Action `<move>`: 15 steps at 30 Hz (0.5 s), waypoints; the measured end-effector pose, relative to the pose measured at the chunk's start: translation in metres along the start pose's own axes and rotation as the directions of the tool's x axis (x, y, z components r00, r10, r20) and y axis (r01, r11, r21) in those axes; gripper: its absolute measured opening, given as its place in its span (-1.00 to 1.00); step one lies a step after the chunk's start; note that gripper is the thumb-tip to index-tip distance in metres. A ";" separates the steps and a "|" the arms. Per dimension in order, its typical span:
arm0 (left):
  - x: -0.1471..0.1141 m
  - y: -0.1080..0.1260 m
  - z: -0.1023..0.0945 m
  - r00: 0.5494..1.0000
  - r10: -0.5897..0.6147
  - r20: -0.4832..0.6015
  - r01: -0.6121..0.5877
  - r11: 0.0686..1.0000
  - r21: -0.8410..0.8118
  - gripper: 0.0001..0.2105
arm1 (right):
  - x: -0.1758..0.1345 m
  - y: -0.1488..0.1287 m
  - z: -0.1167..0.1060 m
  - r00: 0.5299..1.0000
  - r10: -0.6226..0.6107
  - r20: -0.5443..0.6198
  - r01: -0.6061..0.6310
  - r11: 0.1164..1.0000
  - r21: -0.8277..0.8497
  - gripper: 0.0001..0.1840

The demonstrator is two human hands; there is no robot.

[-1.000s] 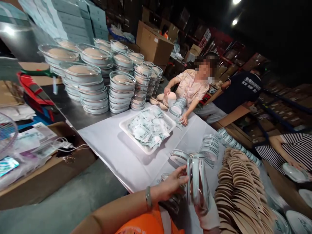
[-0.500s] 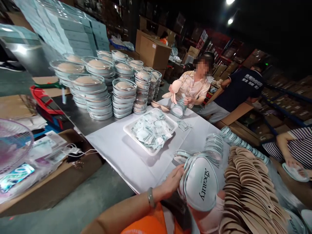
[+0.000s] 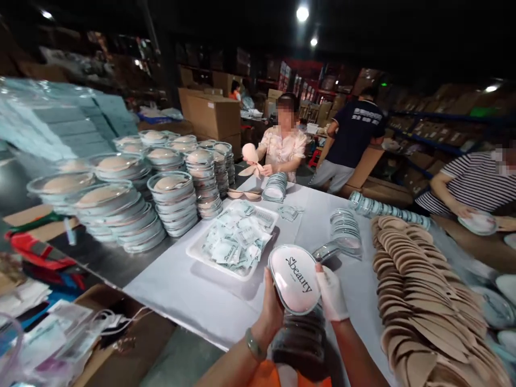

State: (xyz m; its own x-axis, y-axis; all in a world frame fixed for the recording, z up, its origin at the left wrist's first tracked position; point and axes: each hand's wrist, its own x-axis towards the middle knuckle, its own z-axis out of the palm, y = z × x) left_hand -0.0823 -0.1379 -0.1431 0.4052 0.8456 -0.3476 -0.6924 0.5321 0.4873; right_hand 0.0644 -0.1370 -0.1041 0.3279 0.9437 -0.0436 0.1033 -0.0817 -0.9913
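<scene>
At the near edge of the worktop [image 3: 193, 301], both hands pinch a closed case [image 3: 295, 278] (its printed lid up): left hand [image 3: 272, 306] and right hand [image 3: 331, 293] at its sides. Filled stacks [image 3: 173, 201] stand far left; loose pads [image 3: 419, 290] remain right.

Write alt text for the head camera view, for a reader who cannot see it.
Two hands, the left hand bare and the right hand gloved, hold a closed oval case printed "beauty" over a white-covered table. Around it lie a tray of sachets, stacked clear cases and fanned beige pads; other people work opposite.
</scene>
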 end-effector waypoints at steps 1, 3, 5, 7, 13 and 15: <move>0.000 -0.001 0.001 0.999 0.001 -0.033 -0.001 1.000 0.010 -0.13 | -0.001 -0.002 0.002 0.999 -0.024 -0.039 0.022 0.999 -0.045 -0.30; -0.001 -0.003 0.001 0.997 -0.047 -0.057 0.049 0.998 0.048 -0.29 | -0.004 -0.007 0.003 0.993 -0.115 -0.027 0.108 0.977 -0.182 -0.23; 0.000 0.000 0.003 0.988 -0.132 -0.081 0.133 0.991 0.010 -0.43 | -0.010 -0.012 -0.003 0.960 -0.279 -0.017 0.261 0.917 -0.302 -0.25; 0.001 0.005 0.010 0.968 -0.214 -0.129 0.196 0.971 -0.140 -0.53 | -0.020 -0.014 -0.010 0.812 -0.567 -0.138 0.438 0.749 -0.497 -0.38; 0.001 0.008 0.039 0.926 -0.296 -0.234 0.201 0.912 -0.359 -0.54 | -0.050 0.014 -0.008 0.476 -0.866 0.152 0.546 0.156 -0.823 -0.61; -0.002 -0.002 0.043 0.939 -0.230 -0.256 0.128 0.924 -0.360 -0.58 | -0.049 0.032 -0.006 0.422 -0.892 0.160 0.545 0.109 -0.831 -0.68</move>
State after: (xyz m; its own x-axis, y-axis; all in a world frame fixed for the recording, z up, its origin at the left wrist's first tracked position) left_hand -0.0559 -0.1392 -0.1086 0.3870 0.6606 -0.6433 -0.8026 0.5848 0.1177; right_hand 0.0577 -0.1876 -0.1330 -0.1041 0.5229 0.8460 0.9706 0.2389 -0.0283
